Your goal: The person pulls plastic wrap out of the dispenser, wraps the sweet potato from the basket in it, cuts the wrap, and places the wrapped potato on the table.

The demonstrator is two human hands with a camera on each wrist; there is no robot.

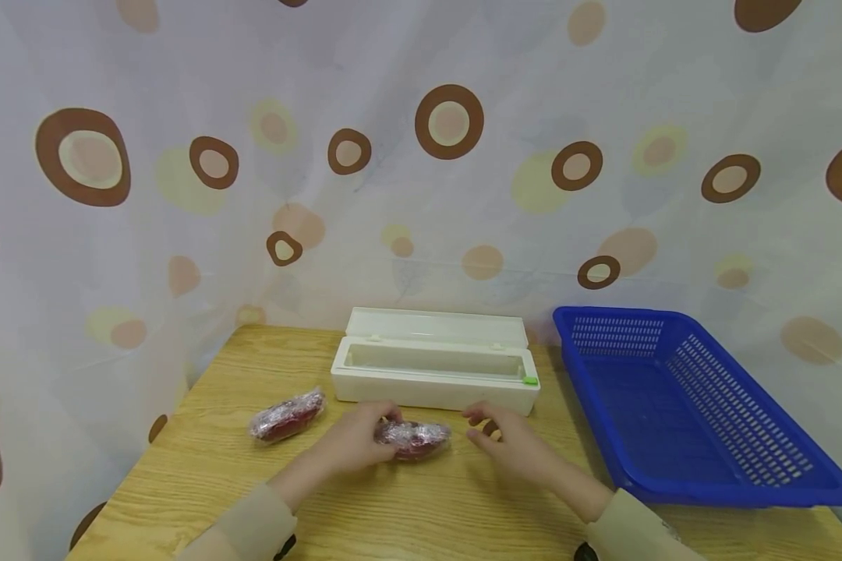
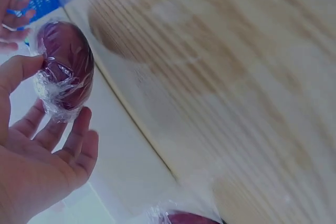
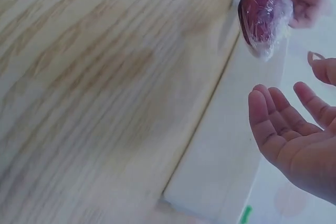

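A dark red, oblong item wrapped in clear cling film point(image 1: 421, 441) is pinched at its left end by my left hand point(image 1: 356, 438). In the left wrist view, thumb and fingertips hold this wrapped item point(image 2: 65, 66) from either side. To its right, apart from it, my right hand point(image 1: 515, 446) hovers with loosely bent fingers. The right wrist view shows that hand point(image 3: 302, 135) with nothing in it. A second film-wrapped red item point(image 1: 288, 418) lies on the table, left of my left hand. What kind of food is under the film, I cannot tell.
Just behind the hands stands a long white box point(image 1: 435, 394), its lid point(image 1: 435, 326) raised and a green slider point(image 1: 530, 381) at its right front. A blue plastic basket point(image 1: 737, 495) occupies the right side of the wooden table point(image 1: 210, 452). A patterned curtain point(image 1: 393, 202) hangs behind.
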